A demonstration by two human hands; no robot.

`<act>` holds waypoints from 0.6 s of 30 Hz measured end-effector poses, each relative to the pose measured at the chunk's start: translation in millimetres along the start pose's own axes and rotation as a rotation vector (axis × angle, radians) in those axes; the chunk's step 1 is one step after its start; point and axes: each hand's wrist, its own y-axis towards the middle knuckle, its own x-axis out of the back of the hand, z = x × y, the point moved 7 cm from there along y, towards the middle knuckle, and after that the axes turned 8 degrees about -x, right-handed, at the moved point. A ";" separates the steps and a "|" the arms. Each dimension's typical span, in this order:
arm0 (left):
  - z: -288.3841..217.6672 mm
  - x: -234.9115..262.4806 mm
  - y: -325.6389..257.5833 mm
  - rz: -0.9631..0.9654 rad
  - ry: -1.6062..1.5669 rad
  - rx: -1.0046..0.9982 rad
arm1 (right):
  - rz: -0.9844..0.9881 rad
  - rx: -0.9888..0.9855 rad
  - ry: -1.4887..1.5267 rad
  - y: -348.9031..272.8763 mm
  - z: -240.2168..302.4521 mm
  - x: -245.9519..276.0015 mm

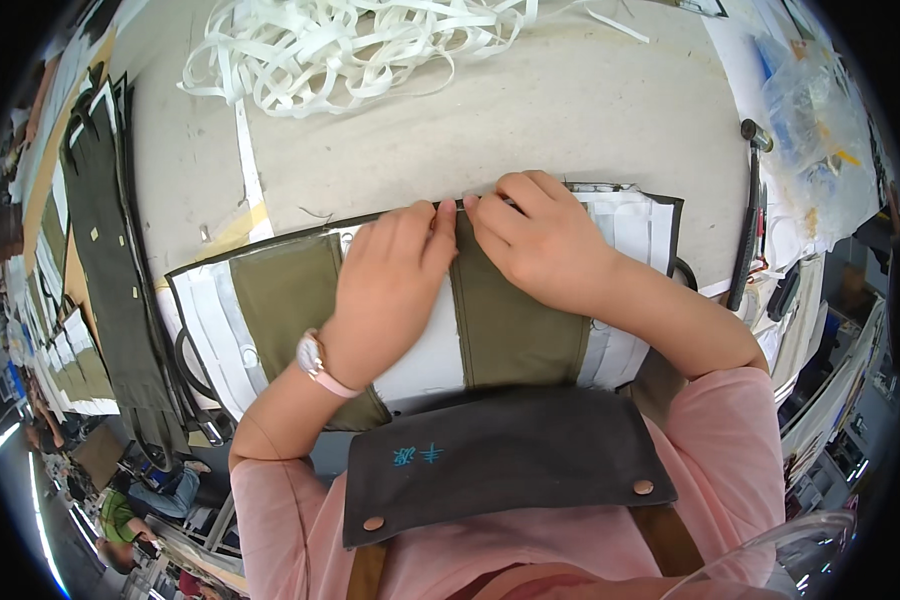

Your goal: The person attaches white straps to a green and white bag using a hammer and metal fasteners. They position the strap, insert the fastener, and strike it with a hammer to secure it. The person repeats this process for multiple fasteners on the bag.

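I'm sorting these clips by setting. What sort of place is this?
Likely a sewing or garment workshop. Both hands press an olive and white fabric panel on a worktable, a tangle of white strapping lies beyond, and cut fabric pieces are stacked at left.

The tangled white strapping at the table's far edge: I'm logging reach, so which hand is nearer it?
Left, slightly. The left hand lies below the white strapping; the right hand sits farther right.
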 end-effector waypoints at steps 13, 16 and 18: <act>-13.5 3.8 5.6 -0.017 0.115 -0.128 | -0.061 -0.060 0.128 0.2 -10.5 -0.3; -13.9 3.0 6.8 0.022 0.159 -0.155 | -0.006 -0.067 0.124 2.9 -10.6 4.7; -18.4 1.9 8.2 0.076 0.242 -0.157 | 0.016 -0.131 0.224 0.7 -24.2 8.2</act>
